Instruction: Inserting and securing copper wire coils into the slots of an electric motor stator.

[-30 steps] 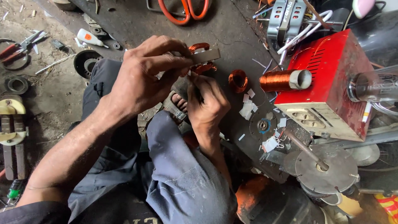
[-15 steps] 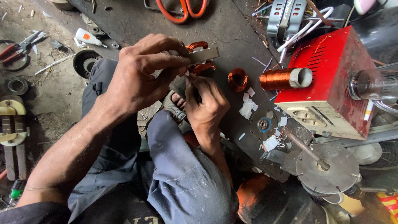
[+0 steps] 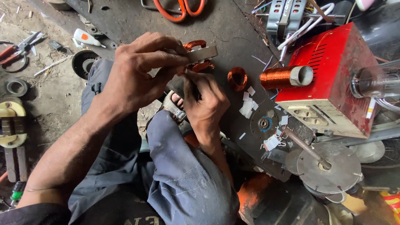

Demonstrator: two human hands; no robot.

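A: Left hand (image 3: 139,79), fingers closed over a small grey metal block (image 3: 203,53) with copper coils (image 3: 196,45) showing above and below it. Why hold it up off the floor like that?

B: It looks like a way to keep the part level and steady over the raised knee (image 3: 175,137), so the other hand can reach it from below. Right hand (image 3: 206,102): fingertips pinched together at the underside of the block, apparently on a fine wire or the lower coil's edge; too small to tell which.

A: And the loose copper coil (image 3: 237,78) on the dark board?

B: It lies apart from both hands, just beside a scatter of white paper slips (image 3: 248,104), within easy reach, I'd judge. The copper wire spool (image 3: 285,76) rests against the red box (image 3: 333,79), well to the right.

A: Orange-handled scissors (image 3: 180,10)?

B: At the top edge, untouched. Pliers (image 3: 18,46) lie far left on the floor.
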